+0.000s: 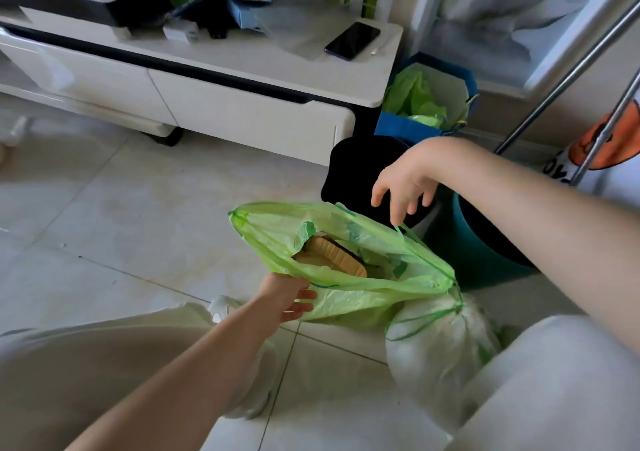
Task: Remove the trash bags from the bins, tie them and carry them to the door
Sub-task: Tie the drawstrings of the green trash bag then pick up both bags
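A light green trash bag [346, 260] hangs open above the tiled floor, with cardboard scraps showing inside. My left hand [287, 294] grips its near rim from below. My right hand [405, 184] hovers over the far rim, one fingertip hooked in the green drawstring loop, the other fingers spread. A white bag [436, 343] tied with green string lies on the floor between my knees, right below the open bag. A black bin [353, 170] stands behind the bag, partly hidden by my right hand.
A teal bucket [485, 260] stands right of the black bin. A blue box [429, 97] holding green bags sits by the wall. A white TV cabinet [242, 80] carries a phone [351, 40]. Metal rack poles [568, 80] slant at the right.
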A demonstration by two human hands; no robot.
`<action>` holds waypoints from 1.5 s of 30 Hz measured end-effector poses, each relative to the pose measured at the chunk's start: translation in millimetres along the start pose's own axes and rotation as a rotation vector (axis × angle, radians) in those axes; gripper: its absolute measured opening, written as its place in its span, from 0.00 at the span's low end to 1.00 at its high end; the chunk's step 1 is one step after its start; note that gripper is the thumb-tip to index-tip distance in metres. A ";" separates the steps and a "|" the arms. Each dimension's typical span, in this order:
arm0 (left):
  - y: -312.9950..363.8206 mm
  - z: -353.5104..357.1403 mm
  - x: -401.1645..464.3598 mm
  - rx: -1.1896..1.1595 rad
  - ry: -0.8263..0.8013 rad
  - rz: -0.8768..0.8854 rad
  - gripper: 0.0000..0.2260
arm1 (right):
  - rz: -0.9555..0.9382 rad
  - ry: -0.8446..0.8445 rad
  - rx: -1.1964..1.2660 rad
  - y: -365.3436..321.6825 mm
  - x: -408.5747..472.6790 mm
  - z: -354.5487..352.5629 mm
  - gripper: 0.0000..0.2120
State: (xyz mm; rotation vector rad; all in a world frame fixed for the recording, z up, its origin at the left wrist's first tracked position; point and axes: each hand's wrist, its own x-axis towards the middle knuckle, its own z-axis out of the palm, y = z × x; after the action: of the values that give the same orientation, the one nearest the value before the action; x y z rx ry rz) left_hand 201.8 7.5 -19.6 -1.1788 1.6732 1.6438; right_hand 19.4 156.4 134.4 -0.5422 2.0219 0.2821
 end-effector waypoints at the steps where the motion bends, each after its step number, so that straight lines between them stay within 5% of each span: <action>1: 0.3 0.5 -0.4 -0.006 0.000 0.006 0.09 | -0.036 0.059 0.059 -6.2 6.8 0.6 0.29; 7: -2.5 2.7 2.4 -0.043 0.027 0.033 0.10 | -0.136 0.440 0.137 -30.7 57.1 30.8 0.21; 12: -3.4 4.9 5.6 -0.127 0.066 0.029 0.09 | -0.146 0.559 0.178 -36.6 77.0 46.9 0.11; 17: 5.9 4.5 4.0 -0.259 0.099 0.051 0.05 | -0.214 0.660 0.257 -31.0 73.2 48.0 0.21; 23: 38.3 -19.6 -22.1 -0.246 0.082 0.114 0.04 | -0.197 0.843 0.305 -12.2 47.2 45.6 0.07; 31: 96.6 -48.8 -90.7 0.071 0.053 0.351 0.04 | -0.183 1.115 0.246 -13.4 -19.6 44.2 0.06; 39: 115.7 -53.9 -162.3 0.037 0.067 0.792 0.02 | -0.319 1.364 0.789 -18.4 -96.5 55.3 0.03; 42: 103.6 -49.7 -164.9 0.176 0.063 0.713 0.01 | -0.227 1.182 0.699 -14.6 -101.6 75.1 0.08; 45: 100.4 -47.3 -168.0 0.121 0.115 0.780 0.03 | -0.300 1.049 0.875 -9.2 -104.3 89.5 0.08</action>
State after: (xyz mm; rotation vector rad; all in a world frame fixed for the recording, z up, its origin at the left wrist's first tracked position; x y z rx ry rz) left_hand 209.8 -11.4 180.7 -0.5818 2.4647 1.8708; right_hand 136.0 212.2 182.0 -0.4300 2.6654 -1.2628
